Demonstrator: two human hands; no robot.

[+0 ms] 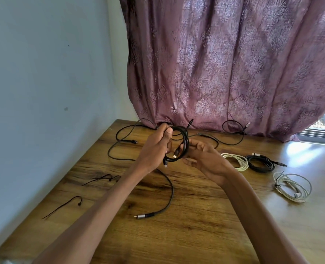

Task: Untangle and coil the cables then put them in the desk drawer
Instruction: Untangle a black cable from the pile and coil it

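Both forearms reach forward, bare. Left hand (158, 143) raised, fingers curled closed, thumb up. Right hand (203, 159) just beside it, palm turned inward, fingers partly curled.

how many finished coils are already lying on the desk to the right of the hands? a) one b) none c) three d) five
c: a cream coil, a black coil and a pale coil fastened with a tie lie on the desk to the right of the hands, while the left hand and right hand hold a fourth black coil above it.
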